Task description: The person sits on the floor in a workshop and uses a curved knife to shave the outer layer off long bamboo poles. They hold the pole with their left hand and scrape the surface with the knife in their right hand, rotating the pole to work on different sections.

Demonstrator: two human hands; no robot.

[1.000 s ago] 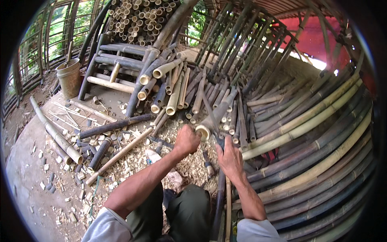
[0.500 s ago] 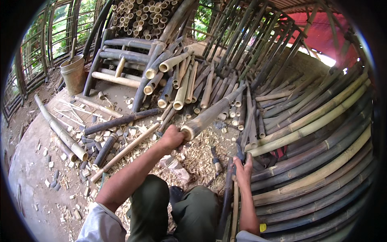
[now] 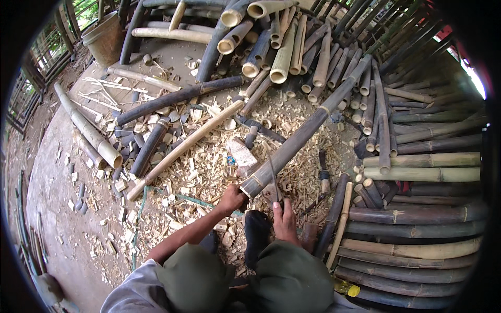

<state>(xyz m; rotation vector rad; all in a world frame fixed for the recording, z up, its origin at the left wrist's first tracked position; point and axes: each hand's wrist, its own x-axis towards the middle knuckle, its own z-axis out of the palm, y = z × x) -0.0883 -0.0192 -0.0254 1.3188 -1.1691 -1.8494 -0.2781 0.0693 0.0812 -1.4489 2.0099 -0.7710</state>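
My left hand (image 3: 233, 200) is closed at the near cut end of a long dark bamboo pole (image 3: 302, 136). Its fingers are partly hidden under the end. The pole slants up and away to the right, toward a heap of cut bamboo. My right hand (image 3: 285, 221), just right of that end, is wrapped around the handle of a machete (image 3: 274, 180). The blade points away from me and lies against the pole's side near the cut end. Beneath the pole, a pale chopped wooden block (image 3: 242, 155) rests among wood chips.
Stacked bamboo poles (image 3: 412, 214) fill the right side. Cut bamboo lengths (image 3: 284, 57) lie heaped ahead. A peeled pole (image 3: 188, 148) and a dark pole (image 3: 177, 99) lie on the left among chips. A bucket (image 3: 103, 41) stands far left; a yellow-capped bottle (image 3: 347, 288) sits by my right knee.
My right hand has moved left from beside the stacked poles, bringing the machete to the bamboo pole. The pole's near end has come closer to me, and my view has tilted down.
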